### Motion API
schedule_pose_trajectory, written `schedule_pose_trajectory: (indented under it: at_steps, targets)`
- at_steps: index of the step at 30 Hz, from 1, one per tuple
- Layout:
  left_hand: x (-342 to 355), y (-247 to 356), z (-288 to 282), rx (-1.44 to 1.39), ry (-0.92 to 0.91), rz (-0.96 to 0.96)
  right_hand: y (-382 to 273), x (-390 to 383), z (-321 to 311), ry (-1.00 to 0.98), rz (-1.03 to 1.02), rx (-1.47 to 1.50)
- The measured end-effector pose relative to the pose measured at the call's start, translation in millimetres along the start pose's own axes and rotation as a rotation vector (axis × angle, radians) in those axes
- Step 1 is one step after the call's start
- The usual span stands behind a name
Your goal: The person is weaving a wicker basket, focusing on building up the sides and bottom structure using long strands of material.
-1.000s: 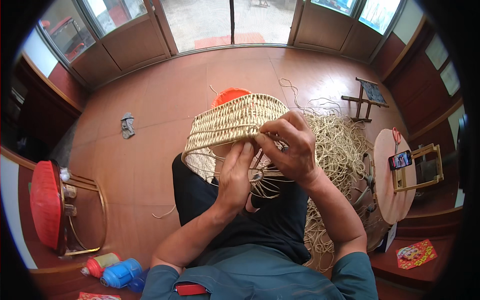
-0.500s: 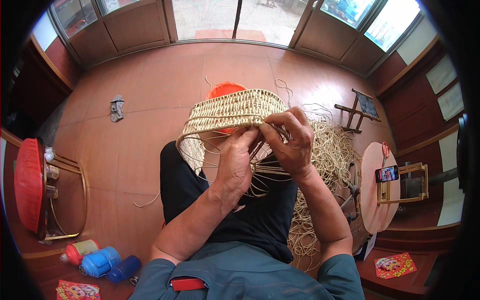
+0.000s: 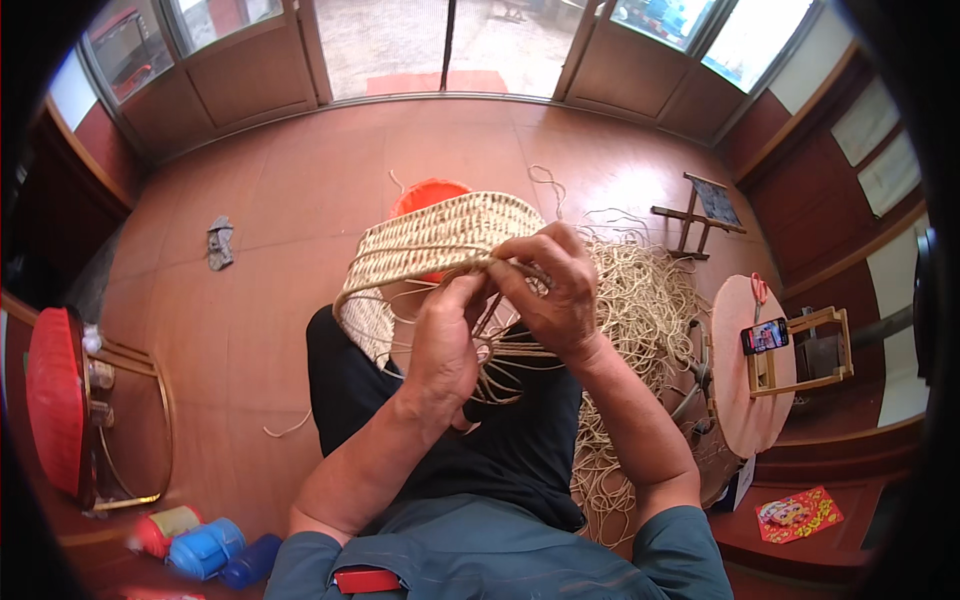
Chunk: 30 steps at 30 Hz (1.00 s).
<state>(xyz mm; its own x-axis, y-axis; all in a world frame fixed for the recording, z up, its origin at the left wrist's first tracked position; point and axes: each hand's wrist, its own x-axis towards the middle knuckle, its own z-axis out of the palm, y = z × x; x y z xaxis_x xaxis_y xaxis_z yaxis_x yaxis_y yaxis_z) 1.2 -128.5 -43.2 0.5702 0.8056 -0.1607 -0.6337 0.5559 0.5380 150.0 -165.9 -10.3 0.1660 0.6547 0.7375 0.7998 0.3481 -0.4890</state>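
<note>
A woven straw-rope basket (image 3: 420, 240), pale tan, is held on its side above my knees. Its rim faces me, and loose cord ends (image 3: 500, 352) hang inside and below it. My left hand (image 3: 446, 340) is closed at the rim, thumb and fingers pinching the cord there. Right beside it, my right hand (image 3: 550, 285) pinches the same rim from the right, fingertips nearly meeting the left ones. The exact strand between the fingertips is too small to make out.
A large heap of loose cord (image 3: 650, 300) lies on the floor at right. An orange-red bucket (image 3: 430, 192) stands behind the basket. At right is a round table (image 3: 735, 400) with scissors (image 3: 759, 288) and a phone (image 3: 765, 336); a folding stool (image 3: 700, 215) stands beyond. A red-seated chair (image 3: 55, 400) is at left.
The whole view has shifted slightly, moving the basket and both hands a little left and down in the picture. Both hands keep their pinch at the rim.
</note>
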Motion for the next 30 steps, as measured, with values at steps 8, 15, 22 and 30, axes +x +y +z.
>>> schedule_pose_trajectory:
  at_steps: [8,15,22,30]
  targets:
    - [0.8,1.2,-9.5,0.033,-0.046,-0.007,-0.7,-3.0,1.0,0.01,-0.015,-0.022]
    - [-23.2,-3.7,-6.8,0.223,0.031,0.071,1.3,-9.0,7.2,0.013,0.008,0.043]
    - [-1.2,2.7,-9.6,0.134,-0.027,-0.011,-6.1,-13.0,2.6,-0.022,0.01,0.01]
    - [-52.7,-18.8,-14.9,0.442,0.178,0.137,-6.9,-14.1,1.0,-0.033,0.031,-0.012]
